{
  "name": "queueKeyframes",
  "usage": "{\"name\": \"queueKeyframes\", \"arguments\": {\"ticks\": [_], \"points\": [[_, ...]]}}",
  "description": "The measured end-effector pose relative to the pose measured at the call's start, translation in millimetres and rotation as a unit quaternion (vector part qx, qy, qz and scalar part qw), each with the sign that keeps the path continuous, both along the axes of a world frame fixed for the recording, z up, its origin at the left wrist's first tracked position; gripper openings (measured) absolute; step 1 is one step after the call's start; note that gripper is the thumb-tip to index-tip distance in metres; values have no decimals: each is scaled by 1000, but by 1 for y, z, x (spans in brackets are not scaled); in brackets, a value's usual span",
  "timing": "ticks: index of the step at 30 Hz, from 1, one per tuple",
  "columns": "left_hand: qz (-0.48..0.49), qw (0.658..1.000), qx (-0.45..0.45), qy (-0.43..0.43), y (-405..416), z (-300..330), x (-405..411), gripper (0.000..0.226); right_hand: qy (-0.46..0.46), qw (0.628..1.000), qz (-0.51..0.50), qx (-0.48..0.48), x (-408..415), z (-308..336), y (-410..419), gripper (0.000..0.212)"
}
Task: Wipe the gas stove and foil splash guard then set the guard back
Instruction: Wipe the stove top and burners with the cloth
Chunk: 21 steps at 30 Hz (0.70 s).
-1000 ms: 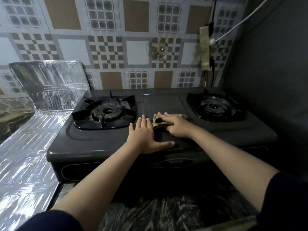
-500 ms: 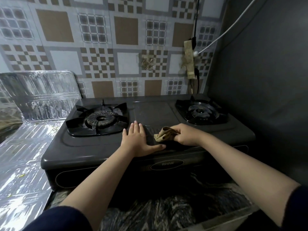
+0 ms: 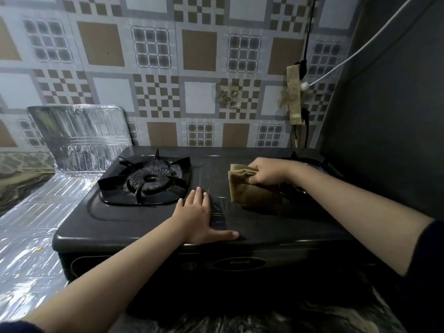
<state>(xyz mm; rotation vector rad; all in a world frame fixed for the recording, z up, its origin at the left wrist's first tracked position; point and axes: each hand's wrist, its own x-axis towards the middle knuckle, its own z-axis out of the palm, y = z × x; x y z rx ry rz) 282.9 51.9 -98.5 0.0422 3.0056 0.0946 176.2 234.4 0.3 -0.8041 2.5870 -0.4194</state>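
Stove-wiping step: the right hand (image 3: 269, 171) is gripping a bunched brown cloth (image 3: 247, 188) and pressing it on the gas stove (image 3: 149, 227) top between the burners, while the left hand (image 3: 198, 218) is resting flat, fingers spread. The next stroke is probably calling for sweeping toward the right burner (image 3: 310, 164). The foil splash guard (image 3: 79, 133) is lying folded out left of the stove, leaning on the wall, not yet reset; the left burner grate (image 3: 146, 180) is obstructing wiping there.

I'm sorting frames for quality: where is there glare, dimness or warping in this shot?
Head view: glare streaks on the foil guard and the foil lying at lower left; the dark stove front and right wall sit in dim shadow, so the right burner is hard to make out; wide-angle warping bends the wall tiles; the hands and cloth look fairly sharp.
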Motion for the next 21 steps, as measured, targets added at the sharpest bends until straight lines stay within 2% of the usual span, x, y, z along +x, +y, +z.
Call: {"name": "queueKeyframes", "arguments": {"ticks": [4, 7, 12, 14, 18, 21], "points": [[2, 998, -56, -2, 9, 23, -19, 139, 49, 999, 15, -9, -44, 15, -6, 21], [8, 1000, -27, 4, 10, 27, -35, 129, 94, 995, 19, -23, -77, 11, -15, 15], [48, 999, 21, 4, 26, 15, -72, 113, 172, 983, 17, -56, -127, -12, -30, 29], [64, 997, 31, 3, 31, 7, -82, 108, 184, 982, 17, -30, -143, -23, -34, 38], [74, 996, 32, 27, 29, -2, -86, 100, 142, 981, 74, 106, -160, -47, -38, 53], [74, 996, 25, 32, 29, -3, -86, 99, 85, 989, 87, 83, -160, -49, -35, 57]]}}
